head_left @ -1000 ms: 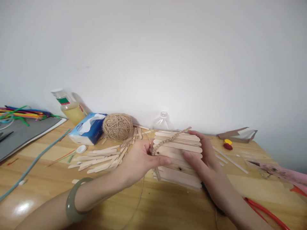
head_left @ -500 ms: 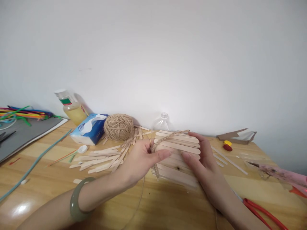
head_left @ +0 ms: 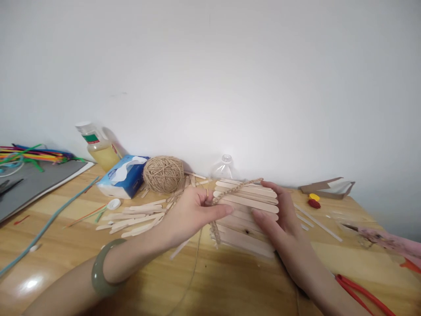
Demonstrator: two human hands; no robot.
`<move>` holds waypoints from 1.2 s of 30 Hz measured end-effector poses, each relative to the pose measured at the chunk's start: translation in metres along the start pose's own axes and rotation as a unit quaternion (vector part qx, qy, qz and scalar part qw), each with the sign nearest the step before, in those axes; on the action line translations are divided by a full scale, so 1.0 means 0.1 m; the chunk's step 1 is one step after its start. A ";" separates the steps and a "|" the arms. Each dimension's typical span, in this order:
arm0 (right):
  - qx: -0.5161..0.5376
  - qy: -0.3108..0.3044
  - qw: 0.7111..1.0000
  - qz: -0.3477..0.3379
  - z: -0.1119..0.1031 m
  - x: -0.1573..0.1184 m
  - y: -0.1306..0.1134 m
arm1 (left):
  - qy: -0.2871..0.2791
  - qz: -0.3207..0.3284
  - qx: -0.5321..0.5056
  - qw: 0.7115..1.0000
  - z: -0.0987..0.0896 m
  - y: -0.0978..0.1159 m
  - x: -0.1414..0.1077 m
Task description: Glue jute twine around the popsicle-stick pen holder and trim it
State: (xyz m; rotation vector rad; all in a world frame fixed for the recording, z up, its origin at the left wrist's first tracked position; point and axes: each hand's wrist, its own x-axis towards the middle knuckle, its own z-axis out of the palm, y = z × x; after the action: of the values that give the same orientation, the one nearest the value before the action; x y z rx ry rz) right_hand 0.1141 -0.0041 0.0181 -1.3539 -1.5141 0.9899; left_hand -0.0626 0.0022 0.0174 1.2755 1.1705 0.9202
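Observation:
A piece made of flat wooden sticks laid side by side [head_left: 246,201] is held between both hands above the table. My left hand [head_left: 197,208] grips its left side, the thumb lying over the sticks. My right hand [head_left: 279,215] holds the right side, with the thumb on the front and the fingers behind. A braided twine cord [head_left: 238,188] crosses the upper sticks at a slant and hangs at the lower left. More pale sticks show below the hands, a dark spot on one.
Left of the hands are loose sticks [head_left: 141,214], a twine ball [head_left: 163,174], a tissue pack [head_left: 123,177] and a bottle [head_left: 101,151]. A clear plastic bottle top [head_left: 226,166] stands behind. Red-handled scissors [head_left: 362,294] and a pink glue gun [head_left: 388,239] lie right.
My left hand has shifted slightly left against the sticks, and its thumb covers a little less of them. Both hands still hold the piece.

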 end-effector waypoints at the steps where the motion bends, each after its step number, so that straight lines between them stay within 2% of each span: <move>1: -0.001 0.001 1.000 -0.001 0.00 0.00 0.00 | -0.003 0.001 0.006 1.000 -0.01 0.00 0.00; 8: 0.002 -0.005 1.000 0.006 -0.01 0.00 -0.02 | -0.030 0.013 0.063 0.997 -0.07 0.04 -0.01; 13: 0.037 0.018 0.999 0.022 -0.01 0.00 -0.02 | -0.021 0.016 0.040 0.999 -0.08 0.02 0.01; 18: 0.013 -0.036 0.999 0.003 -0.05 0.04 0.05 | -0.024 0.000 0.029 0.999 -0.04 0.00 0.02; 22: 0.017 -0.049 0.999 -0.004 -0.05 0.04 0.06 | -0.023 0.006 0.037 0.999 -0.03 0.02 0.00; 27: 0.012 -0.006 1.000 0.004 -0.01 0.00 -0.01 | -0.061 0.019 0.039 0.997 -0.08 0.07 -0.02; 32: -0.006 0.004 1.000 -0.001 -0.03 0.01 -0.02 | -0.154 0.019 -0.004 0.988 -0.14 0.09 -0.01; 34: -0.005 -0.001 1.000 0.003 -0.04 0.01 -0.02 | -0.142 0.014 0.004 0.990 -0.15 0.09 -0.01; 36: 0.009 -0.007 1.000 0.012 -0.03 0.00 -0.03 | -0.095 0.009 0.035 0.995 -0.13 0.08 -0.01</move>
State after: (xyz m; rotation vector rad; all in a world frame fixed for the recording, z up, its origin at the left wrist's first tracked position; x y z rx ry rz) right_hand 0.1162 -0.0040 0.0221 -1.3582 -1.5002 1.0281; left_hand -0.0750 0.0052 0.0264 1.4000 1.0509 0.7568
